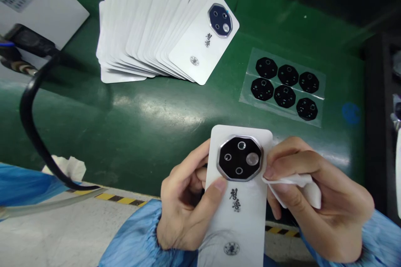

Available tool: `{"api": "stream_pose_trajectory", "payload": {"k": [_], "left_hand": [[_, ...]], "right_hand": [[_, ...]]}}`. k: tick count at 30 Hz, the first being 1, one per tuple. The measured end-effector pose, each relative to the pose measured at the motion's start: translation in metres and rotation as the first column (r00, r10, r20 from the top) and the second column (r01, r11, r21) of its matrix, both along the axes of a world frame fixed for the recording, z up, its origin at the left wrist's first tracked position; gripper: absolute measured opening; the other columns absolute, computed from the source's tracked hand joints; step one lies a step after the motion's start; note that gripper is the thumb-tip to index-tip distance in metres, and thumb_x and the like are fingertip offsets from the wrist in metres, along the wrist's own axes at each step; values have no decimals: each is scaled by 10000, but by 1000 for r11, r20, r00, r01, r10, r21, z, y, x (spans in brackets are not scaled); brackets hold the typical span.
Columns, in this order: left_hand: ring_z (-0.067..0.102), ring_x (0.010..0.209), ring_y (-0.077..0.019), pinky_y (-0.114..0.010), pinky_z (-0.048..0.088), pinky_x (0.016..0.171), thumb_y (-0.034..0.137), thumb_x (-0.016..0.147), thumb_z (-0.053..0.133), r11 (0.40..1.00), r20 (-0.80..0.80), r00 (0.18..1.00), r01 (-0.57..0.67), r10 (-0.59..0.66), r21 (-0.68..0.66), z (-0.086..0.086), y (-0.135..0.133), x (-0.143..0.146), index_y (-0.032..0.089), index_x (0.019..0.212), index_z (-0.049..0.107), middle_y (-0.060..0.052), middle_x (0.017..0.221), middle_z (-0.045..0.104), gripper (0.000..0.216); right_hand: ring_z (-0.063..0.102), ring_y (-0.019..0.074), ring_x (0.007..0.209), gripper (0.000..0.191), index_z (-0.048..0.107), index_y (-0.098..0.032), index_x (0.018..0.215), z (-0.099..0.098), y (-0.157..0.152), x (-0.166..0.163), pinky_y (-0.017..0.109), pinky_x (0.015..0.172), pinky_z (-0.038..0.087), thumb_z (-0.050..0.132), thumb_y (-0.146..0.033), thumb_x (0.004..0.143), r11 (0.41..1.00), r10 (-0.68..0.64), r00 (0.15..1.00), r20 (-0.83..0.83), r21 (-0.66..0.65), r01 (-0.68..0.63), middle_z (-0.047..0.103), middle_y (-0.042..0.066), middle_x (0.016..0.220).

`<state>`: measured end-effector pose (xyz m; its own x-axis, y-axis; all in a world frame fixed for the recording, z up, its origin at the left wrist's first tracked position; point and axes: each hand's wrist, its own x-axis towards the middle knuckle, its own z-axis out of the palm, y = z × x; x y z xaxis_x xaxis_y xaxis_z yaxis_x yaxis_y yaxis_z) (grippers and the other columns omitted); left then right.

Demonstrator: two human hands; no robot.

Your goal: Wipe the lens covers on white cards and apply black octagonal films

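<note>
Left hand (191, 202) and right hand (322, 202) at near centre: the left grips a white panel (249, 221) by its left edge, thumb resting on the face; the right pinches a folded white cloth (308, 185) at the panel's right edge, its fingers hiding part of that margin. Above the lettering, the panel bears a black octagonal plate (238, 159) with a silvery rim; the panel's lower end runs out of view. Blue sleeves (134, 235) flank the panel. At near left, a blue covering (26, 183) lies beside a clear tube (54, 205) and a crumpled tissue (73, 168), the latter partly crossed by a thick black cable (29, 104). Striped tape (120, 199) marks the front edge of a green tabletop (150, 112). Beyond, to the right, a clear sheet (247, 94) carries six black octagons (284, 96) in two rows. Farther off, overlapping white panels (150, 29) lie fanned, the rightmost covering much of its neighbours. At far left, connectors (29, 41) overlie a white board (67, 12) with a printed label.
</note>
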<state>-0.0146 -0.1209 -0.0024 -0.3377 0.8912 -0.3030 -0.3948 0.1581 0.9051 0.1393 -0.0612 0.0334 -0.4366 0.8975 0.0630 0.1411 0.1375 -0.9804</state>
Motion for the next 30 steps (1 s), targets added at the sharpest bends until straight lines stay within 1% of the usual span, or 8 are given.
{"api": "stream_pose_trajectory", "payload": {"k": [2, 7, 11, 16, 20, 24, 26, 30], "left_hand": [[538, 481, -22, -76, 424, 450, 210, 838, 712, 1000, 6, 1000, 12, -12, -3, 0, 0, 0, 329, 1205, 696, 15, 798, 743, 387], [552, 486, -28, -80, 438, 449, 210, 837, 715, 1000, -1, 1000, 4, -4, 18, -1, 0, -1, 313, 1206, 698, 4, 830, 752, 383], [546, 484, -28, -80, 445, 459, 205, 844, 705, 1000, 25, 1000, 18, -19, 17, 0, 0, -2, 334, 1211, 693, 19, 788, 745, 389], [578, 535, -26, -69, 463, 496, 211, 833, 722, 1000, 30, 999, 14, -14, 5, -1, -1, -2, 339, 1203, 697, 16, 892, 761, 392], [556, 496, -31, -85, 449, 466, 211, 845, 710, 999, 8, 1000, 20, -20, 25, -2, -1, -2, 324, 1222, 687, 13, 812, 749, 394], [573, 519, -35, -88, 458, 478, 202, 844, 706, 999, -10, 1000, 13, -12, 36, -3, 0, -2, 317, 1222, 688, 2, 873, 757, 396], [565, 513, -35, -86, 456, 478, 208, 842, 710, 999, -17, 1000, 21, -21, 37, -3, -1, -2, 315, 1228, 685, 5, 840, 751, 401], [551, 512, -28, -74, 448, 480, 219, 856, 699, 998, 0, 999, 49, -49, 35, -3, -1, -3, 351, 1236, 674, 23, 808, 740, 403]], "right_hand": [[508, 51, 503, 208, 625, -165, 987, 0, -1, 0, 226, 370, 414, 534, 3, 904, 1000, -6, 1000, 1, 2, 6, 534, 33, 926], [503, 52, 502, 211, 630, -164, 992, -1, -1, 2, 230, 367, 415, 537, 2, 901, 1000, -5, 1000, -4, -2, 5, 540, 36, 929], [508, 53, 506, 215, 629, -161, 988, 0, 0, 2, 231, 372, 416, 537, 10, 895, 1000, -5, 1000, -2, 9, 5, 539, 35, 929], [499, 49, 506, 203, 623, -160, 977, 0, 0, -1, 227, 378, 412, 534, 5, 901, 1000, -8, 1000, 0, 29, 8, 544, 31, 919], [502, 54, 517, 199, 627, -163, 980, -2, 0, -1, 231, 384, 413, 532, -5, 906, 1000, -7, 1000, 8, 9, 7, 544, 34, 928], [495, 54, 515, 195, 628, -167, 988, -1, -1, 1, 231, 384, 411, 537, -15, 908, 1000, -9, 1000, 9, 13, 8, 540, 31, 922], [498, 54, 516, 198, 628, -168, 990, -1, -1, 1, 231, 384, 412, 536, -13, 908, 1000, -6, 1000, 8, 11, 6, 539, 32, 927], [497, 51, 508, 208, 623, -171, 992, -1, -1, 0, 231, 381, 410, 530, -5, 909, 1000, -4, 1000, 4, 13, 4, 536, 32, 932]]}}
